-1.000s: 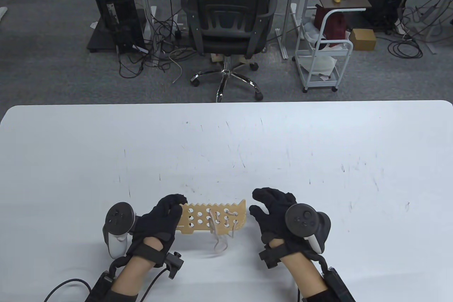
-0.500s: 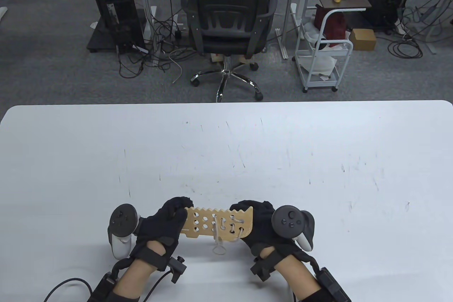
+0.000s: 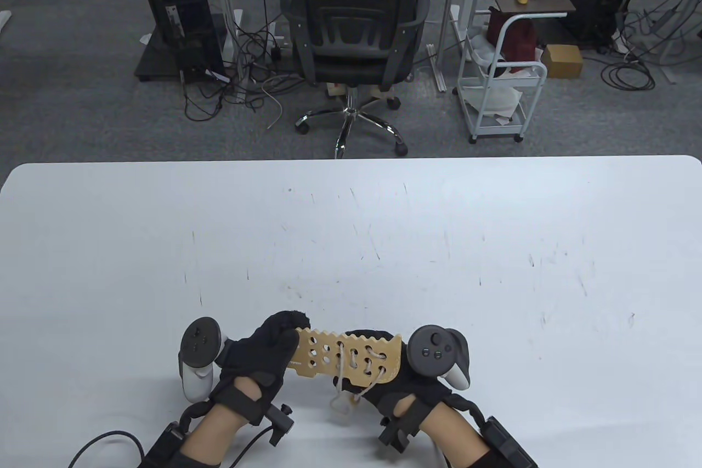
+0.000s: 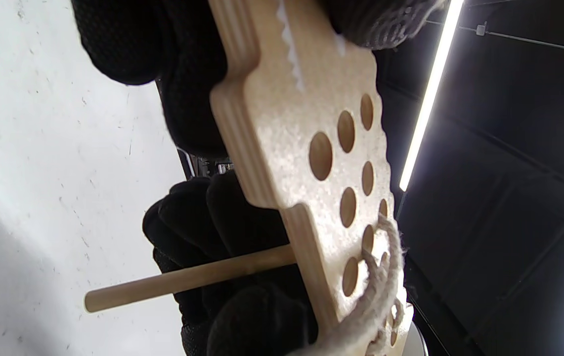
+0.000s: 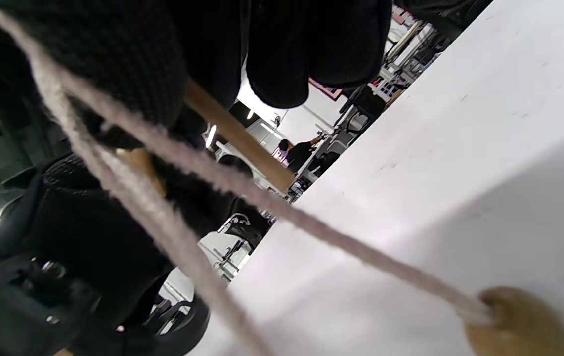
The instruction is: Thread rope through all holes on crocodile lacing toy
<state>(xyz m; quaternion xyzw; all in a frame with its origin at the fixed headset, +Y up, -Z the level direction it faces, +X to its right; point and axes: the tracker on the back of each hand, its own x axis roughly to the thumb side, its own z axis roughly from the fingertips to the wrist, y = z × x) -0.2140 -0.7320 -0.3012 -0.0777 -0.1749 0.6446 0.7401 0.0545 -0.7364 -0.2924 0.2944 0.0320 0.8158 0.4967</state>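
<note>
Hiding behind crocodile board (image 3: 351, 356): right hand (image 3: 408, 380) fingers.

Both the left hand (image 3: 263, 350) and the right hand (image 3: 403, 380) wear black knitted gloves with black straps buckled round the wrists. A tracker is strapped to the back of each: the left tracker (image 3: 198, 361) has a dark round face with buttons and a white handle, the right tracker (image 3: 439, 355) is dark grey with a white tip. A black cable (image 3: 98, 443) loops from the left forearm, and dark sleeves show at the bottom edge.
</note>
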